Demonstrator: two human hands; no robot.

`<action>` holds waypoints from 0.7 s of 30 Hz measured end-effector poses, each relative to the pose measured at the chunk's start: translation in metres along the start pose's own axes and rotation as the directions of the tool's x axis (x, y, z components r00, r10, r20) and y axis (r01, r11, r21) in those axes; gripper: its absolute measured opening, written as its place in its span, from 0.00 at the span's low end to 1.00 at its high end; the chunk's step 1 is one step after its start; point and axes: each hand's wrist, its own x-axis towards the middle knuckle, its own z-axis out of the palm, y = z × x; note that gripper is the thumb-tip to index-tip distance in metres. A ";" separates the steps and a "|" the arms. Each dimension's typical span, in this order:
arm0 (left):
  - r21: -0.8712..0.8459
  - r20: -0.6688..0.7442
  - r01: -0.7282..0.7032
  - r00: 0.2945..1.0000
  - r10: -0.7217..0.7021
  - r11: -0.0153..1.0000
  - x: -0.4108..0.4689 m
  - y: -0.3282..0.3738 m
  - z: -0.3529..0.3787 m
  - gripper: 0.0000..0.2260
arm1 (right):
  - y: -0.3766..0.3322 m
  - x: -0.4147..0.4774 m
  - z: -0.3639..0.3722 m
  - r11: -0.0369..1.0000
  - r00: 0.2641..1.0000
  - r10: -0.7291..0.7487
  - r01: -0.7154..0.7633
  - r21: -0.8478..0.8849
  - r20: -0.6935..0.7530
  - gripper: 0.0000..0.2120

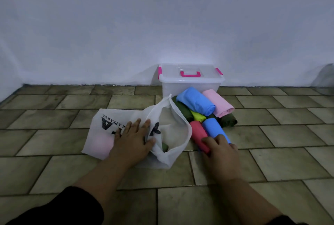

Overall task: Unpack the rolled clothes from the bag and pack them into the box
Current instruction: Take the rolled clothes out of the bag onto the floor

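A white fabric bag [115,120] with black lettering lies on the tiled floor, its mouth open to the right. My left hand [132,139] presses flat on it, fingers spread. A green roll [164,146] shows inside the mouth and a pink shape shows through the fabric. Right of the bag lies a pile of rolled clothes: blue roll [196,102], pale pink roll [217,104], dark green rolls [183,110], a yellow-green one [198,116], a coral roll [198,133] and a second blue roll [215,130]. My right hand [219,152] rests on the coral and blue rolls. The clear box [191,83] stands behind, lid closed.
The box has pink latches and a pink handle [190,74] and stands against the white wall. Olive floor tiles stretch to both sides and toward me.
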 end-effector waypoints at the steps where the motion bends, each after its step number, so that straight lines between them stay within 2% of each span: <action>1: 0.010 -0.007 0.003 1.000 -0.003 1.000 -0.002 -0.001 0.000 0.30 | -0.001 0.002 0.000 0.996 0.998 0.003 0.002 -0.086 0.062 0.18; 3: 0.021 -0.021 0.005 1.000 -0.005 1.000 -0.007 -0.003 0.002 0.30 | -0.004 0.010 -0.007 0.995 0.995 0.035 -0.026 -0.099 0.089 0.19; 4: 0.014 -0.023 0.005 1.000 -0.005 1.000 -0.009 -0.004 0.003 0.30 | -0.009 0.013 -0.011 1.000 0.999 0.009 -0.008 -0.012 0.049 0.18; 6: -0.007 -0.017 -0.003 1.000 0.003 1.000 -0.011 -0.005 0.005 0.31 | -0.028 0.022 -0.021 0.966 0.991 -0.115 0.128 0.227 -0.069 0.14; 7: -0.007 -0.017 -0.012 1.000 0.011 1.000 -0.012 -0.006 0.006 0.31 | -0.041 0.027 -0.024 0.925 0.981 -0.183 0.192 0.328 -0.059 0.12; 9: 0.001 -0.031 -0.023 0.999 0.023 1.000 -0.012 -0.006 0.008 0.31 | -0.069 0.039 -0.026 0.869 0.939 -0.314 0.225 0.441 0.141 0.14; 11: 0.003 -0.049 -0.024 0.999 0.024 1.000 -0.013 -0.007 0.009 0.31 | -0.092 0.050 -0.021 0.901 0.826 -0.354 0.177 0.396 0.438 0.20; 13: -0.006 -0.059 -0.025 0.998 0.025 1.000 -0.013 -0.007 0.011 0.31 | -0.104 0.060 -0.016 0.928 0.740 -0.322 0.122 0.353 0.591 0.24; 16: -0.017 -0.076 -0.034 0.997 0.033 0.999 -0.014 -0.009 0.014 0.30 | -0.107 0.062 -0.010 0.920 0.717 -0.302 0.048 0.389 0.628 0.28; 18: -0.006 -0.088 -0.040 0.995 0.040 0.999 -0.014 -0.010 0.016 0.29 | -0.103 0.057 -0.006 0.879 0.712 -0.302 -0.049 0.475 0.633 0.28; 21: 0.016 -0.105 -0.045 0.993 0.047 0.999 -0.015 -0.010 0.017 0.27 | -0.087 0.047 -0.004 0.780 0.759 -0.272 -0.187 0.597 0.592 0.28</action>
